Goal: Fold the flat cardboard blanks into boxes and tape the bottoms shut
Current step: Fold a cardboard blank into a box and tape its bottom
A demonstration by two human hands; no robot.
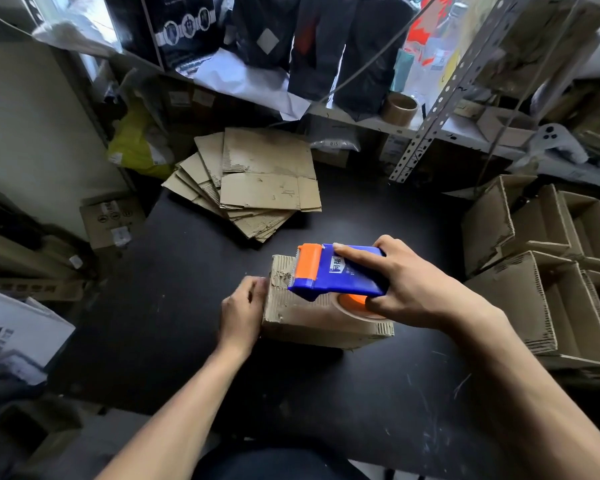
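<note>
Tape dispenser (338,271) atop folded box (312,317)

Packing stockroom, cramped | slotted-angle metal shelving (440,98) upper right, crammed with bagged goods | spare tape roll (399,107) on the shelf | flat cardboard blanks (257,181) heaped at centre top of the black table (174,306) | made-up boxes (548,271) stacked at right | labelled cartons (110,220) on the floor, left

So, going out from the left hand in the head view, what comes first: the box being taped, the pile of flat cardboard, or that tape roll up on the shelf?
1. Box being taped: touching the left hand, just to its right.
2. Pile of flat cardboard: farther back on the table.
3. Tape roll: farthest, on the shelf, back right.
</note>
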